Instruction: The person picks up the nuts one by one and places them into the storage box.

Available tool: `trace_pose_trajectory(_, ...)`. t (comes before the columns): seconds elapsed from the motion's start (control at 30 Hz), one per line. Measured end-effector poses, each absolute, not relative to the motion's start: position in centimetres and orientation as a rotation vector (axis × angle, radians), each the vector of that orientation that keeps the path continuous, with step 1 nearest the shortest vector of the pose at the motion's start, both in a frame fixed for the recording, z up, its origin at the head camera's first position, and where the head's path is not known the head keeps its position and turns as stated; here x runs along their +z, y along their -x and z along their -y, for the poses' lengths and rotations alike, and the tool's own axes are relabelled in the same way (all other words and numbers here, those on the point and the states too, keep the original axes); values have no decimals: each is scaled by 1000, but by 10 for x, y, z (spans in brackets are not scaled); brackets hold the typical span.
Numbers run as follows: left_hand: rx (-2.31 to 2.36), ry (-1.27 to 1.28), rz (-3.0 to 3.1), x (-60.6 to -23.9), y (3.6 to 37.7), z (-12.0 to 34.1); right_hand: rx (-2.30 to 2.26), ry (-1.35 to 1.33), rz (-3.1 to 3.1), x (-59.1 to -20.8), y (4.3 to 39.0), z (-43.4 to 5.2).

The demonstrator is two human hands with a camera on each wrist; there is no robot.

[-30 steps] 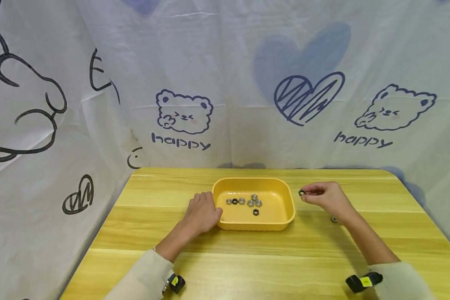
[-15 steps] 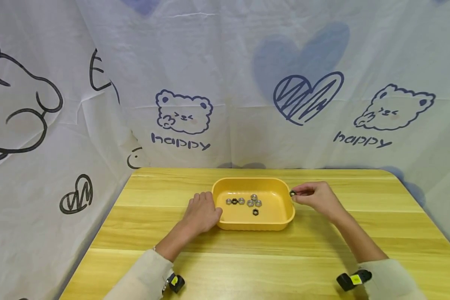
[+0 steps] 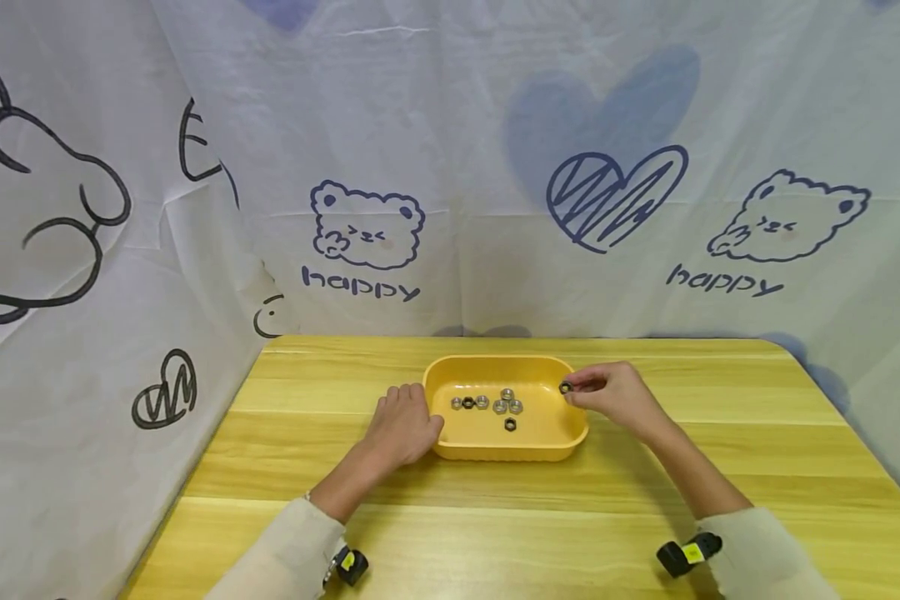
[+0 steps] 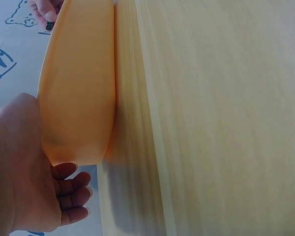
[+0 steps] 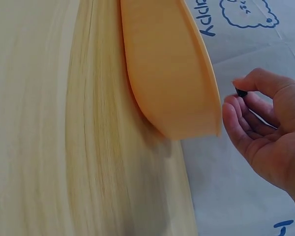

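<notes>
A yellow plastic tray (image 3: 506, 452) sits on the table with several hex nuts inside. Silver nuts (image 3: 516, 407) and a black nut (image 3: 510, 424) lie spread on its floor, toward the left and middle. My left hand (image 3: 401, 427) grips the tray's left end, thumb at the rim and fingers curled below it outside, as the left wrist view shows. Between thumb and fingertips my right hand (image 3: 618, 397) pinches a dark hex nut (image 3: 566, 387), over the inside of the tray's right end. From the right wrist, that nut (image 5: 241, 92) appears as a small black piece beyond the rim.
The wood-grain table (image 3: 495, 533) extends around the tray. A white printed cloth (image 3: 450, 250) hangs behind and at the sides. Small black devices with yellow labels are strapped at both wrists, such as the right wrist device (image 3: 688, 554).
My right hand has moved left with the pinched nut, from beside the tray to over its right end. A nut on the table is now hidden by my right forearm. My left hand stays put.
</notes>
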State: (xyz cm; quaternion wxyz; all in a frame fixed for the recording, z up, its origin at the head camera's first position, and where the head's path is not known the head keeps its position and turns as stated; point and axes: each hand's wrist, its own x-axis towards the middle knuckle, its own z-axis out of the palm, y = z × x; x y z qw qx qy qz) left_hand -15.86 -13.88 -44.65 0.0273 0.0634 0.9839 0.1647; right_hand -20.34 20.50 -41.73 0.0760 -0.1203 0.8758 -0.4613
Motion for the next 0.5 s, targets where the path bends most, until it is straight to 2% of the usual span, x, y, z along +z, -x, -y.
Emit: trace_pose_trajectory(0.5,486,-195,-3032,-446,160,139,-1321,433,-2639,-422,210,-185)
